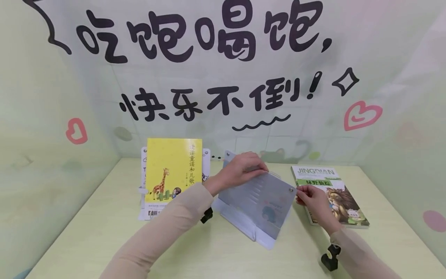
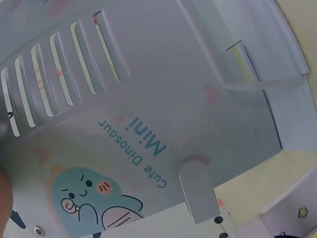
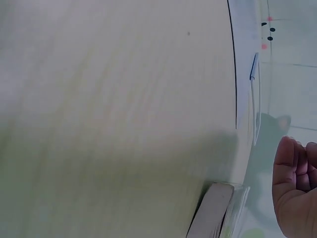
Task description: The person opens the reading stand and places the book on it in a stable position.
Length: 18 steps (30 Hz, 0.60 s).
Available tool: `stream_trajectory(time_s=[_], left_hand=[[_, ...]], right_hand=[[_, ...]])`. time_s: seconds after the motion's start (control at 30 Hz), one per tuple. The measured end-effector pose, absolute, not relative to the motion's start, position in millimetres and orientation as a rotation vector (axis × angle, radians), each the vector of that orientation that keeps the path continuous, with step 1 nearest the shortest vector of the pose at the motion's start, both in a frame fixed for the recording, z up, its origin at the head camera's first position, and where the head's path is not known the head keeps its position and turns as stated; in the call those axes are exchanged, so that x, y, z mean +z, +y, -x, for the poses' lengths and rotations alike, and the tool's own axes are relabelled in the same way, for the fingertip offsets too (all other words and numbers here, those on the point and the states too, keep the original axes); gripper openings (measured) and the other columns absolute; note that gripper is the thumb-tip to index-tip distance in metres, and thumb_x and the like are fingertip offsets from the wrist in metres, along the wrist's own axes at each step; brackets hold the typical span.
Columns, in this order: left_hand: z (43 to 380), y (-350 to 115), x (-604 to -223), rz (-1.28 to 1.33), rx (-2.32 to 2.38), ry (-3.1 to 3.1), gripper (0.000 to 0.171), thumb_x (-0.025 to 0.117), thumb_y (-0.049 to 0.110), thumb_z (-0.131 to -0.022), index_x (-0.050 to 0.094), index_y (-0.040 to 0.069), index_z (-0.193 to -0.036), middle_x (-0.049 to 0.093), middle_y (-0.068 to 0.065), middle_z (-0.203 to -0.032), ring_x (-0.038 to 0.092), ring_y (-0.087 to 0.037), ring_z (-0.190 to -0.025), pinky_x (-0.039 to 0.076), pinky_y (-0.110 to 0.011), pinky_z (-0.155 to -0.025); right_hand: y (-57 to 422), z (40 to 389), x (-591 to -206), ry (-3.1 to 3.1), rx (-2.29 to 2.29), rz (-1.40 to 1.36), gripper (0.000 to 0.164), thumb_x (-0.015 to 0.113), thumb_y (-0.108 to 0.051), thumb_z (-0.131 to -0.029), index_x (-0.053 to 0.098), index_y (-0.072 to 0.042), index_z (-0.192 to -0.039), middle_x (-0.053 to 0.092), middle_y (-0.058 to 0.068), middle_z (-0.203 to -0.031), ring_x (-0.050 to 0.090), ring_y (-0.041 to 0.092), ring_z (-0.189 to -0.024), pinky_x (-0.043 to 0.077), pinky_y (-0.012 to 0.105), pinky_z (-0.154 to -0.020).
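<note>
- Tilting book stand, grey, "Mini Cute Dinosaur" print (image 1: 265, 195): located mid-table, between and touching both hands; long upper edge slants from upper left down to right; front ledge faces the person.
- Left hand (image 1: 240, 169): grasping the stand's upper edge about midway, forearm crossing in front.
- Right hand (image 1: 318, 204): pinching the stand's upper right corner; each hand equally near, both in contact.
- Yellow giraffe-cover book (image 1: 174, 155): upright on a white book stand (image 1: 206, 155), left of the grey one.
- "JINGDIAN" paperback (image 1: 345, 201): lying flat, right, partly behind the right hand.
- Table (image 1: 80, 232): pale, wood-grained.
- Wall sheet (image 1: 209, 73): pale green-white, black Chinese lettering, pink hearts.
</note>
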<state>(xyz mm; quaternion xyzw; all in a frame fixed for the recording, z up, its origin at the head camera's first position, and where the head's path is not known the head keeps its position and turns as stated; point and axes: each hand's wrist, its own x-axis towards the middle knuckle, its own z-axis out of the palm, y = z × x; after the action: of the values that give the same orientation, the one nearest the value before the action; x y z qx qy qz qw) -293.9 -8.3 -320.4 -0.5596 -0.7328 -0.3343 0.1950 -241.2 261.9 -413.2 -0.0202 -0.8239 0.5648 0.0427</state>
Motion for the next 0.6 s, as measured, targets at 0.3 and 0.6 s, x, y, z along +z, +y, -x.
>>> stream_trajectory(time_s=[0.3, 0.6], left_hand=[[294, -21, -323, 1.642, -1.048, -2.026, 0.004, 0.067, 0.006, -0.085, 0.069, 0.007, -0.089, 0.068, -0.001, -0.087, 0.059, -0.007, -0.083, 0.048, -0.017, -0.076], [290, -27, -318, 1.712, -1.119, -2.09, 0.004, 0.066, 0.009, -0.086, 0.07, 0.008, -0.086, 0.069, -0.001, -0.086, 0.059, -0.006, -0.082, 0.05, -0.019, -0.074]], right_hand=[[251, 263, -415, -2.698, 1.597, 0.118, 0.026, 0.052, -0.008, -0.095, 0.056, 0.013, -0.111, 0.064, 0.011, -0.086, 0.06, 0.006, -0.07, 0.055, 0.025, -0.067], [251, 283, -419, -2.808, 1.362, 0.111, 0.019, 0.055, -0.004, -0.091, 0.061, 0.012, -0.099, 0.065, 0.017, -0.079, 0.058, 0.009, -0.062, 0.05, 0.024, -0.058]])
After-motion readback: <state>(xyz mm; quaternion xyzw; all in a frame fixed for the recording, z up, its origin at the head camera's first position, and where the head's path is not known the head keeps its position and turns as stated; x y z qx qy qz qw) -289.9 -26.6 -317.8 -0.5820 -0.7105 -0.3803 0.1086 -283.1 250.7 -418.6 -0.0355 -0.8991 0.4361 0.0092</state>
